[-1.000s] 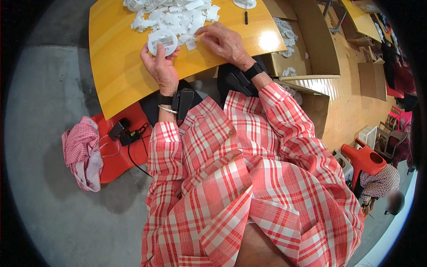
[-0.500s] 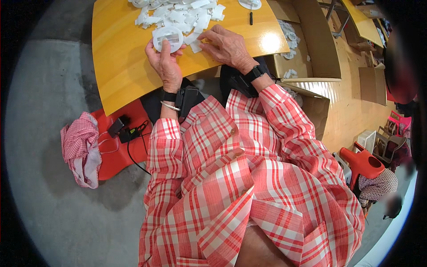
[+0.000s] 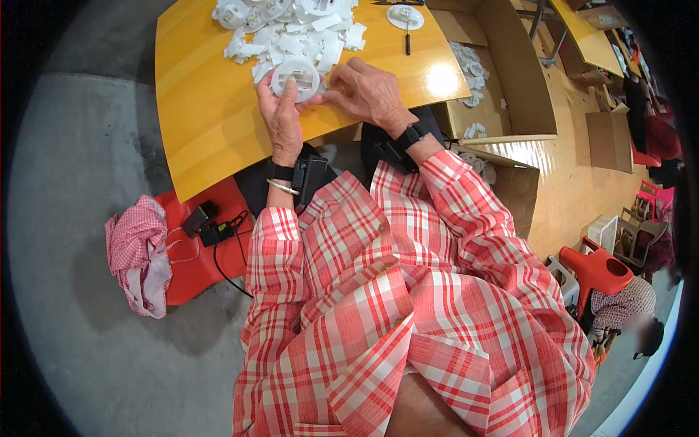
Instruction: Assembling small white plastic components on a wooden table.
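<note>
My left hand is closed around a round white plastic housing with a rectangular recess in its middle. Its thumb lies over the front and the fingers pass behind. Beside the housing's right edge, my right hand has its fingers curled in a pinch, the tips close to the left fingertips. What those fingers hold, if anything, is hidden. Just beyond both hands lies a heap of flat white plastic pieces, with several round white housings at its far left.
On the yellow table, a screwdriver lies against another round white part. To the right stands an open cardboard box holding white parts. A red stool with cloth and black adapters is at left. A person is far right.
The housing in my left hand has shifted right, toward my right hand. My right fingers have moved from beside a flat white piece to the housing's edge. The whole view has shifted slightly.
</note>
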{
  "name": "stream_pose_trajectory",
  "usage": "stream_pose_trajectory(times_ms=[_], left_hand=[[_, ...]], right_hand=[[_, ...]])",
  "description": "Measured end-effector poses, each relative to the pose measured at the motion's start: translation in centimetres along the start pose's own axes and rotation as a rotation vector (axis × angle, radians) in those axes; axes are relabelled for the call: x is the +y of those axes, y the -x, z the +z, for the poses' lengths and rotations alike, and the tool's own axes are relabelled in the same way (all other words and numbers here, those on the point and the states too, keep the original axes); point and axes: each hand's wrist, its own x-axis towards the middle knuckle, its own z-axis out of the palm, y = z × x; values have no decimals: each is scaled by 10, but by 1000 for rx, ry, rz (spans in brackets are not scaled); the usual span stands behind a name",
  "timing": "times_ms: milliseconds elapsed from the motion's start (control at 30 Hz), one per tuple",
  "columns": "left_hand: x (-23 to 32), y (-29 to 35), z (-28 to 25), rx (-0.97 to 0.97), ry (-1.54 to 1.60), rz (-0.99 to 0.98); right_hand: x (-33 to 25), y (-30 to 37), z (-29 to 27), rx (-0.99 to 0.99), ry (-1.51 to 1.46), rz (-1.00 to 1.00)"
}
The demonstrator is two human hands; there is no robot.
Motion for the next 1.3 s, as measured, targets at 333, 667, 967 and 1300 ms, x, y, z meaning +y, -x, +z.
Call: stream_pose_trajectory(times_ms=[333, 667, 967, 1300], left_hand=[[0, -4, -6, 59, 28, 60], [4, -6, -6, 70, 37, 117], [6, -6, -10, 53, 44, 106], [10, -5, -8, 39, 78, 80]], right_hand=[[-3, -5, 0, 19, 54, 38], [6, -4, -2, -24, -160, 38], [-5, 0, -9, -107, 4, -171], [-8, 3, -7, -35, -107, -161]])
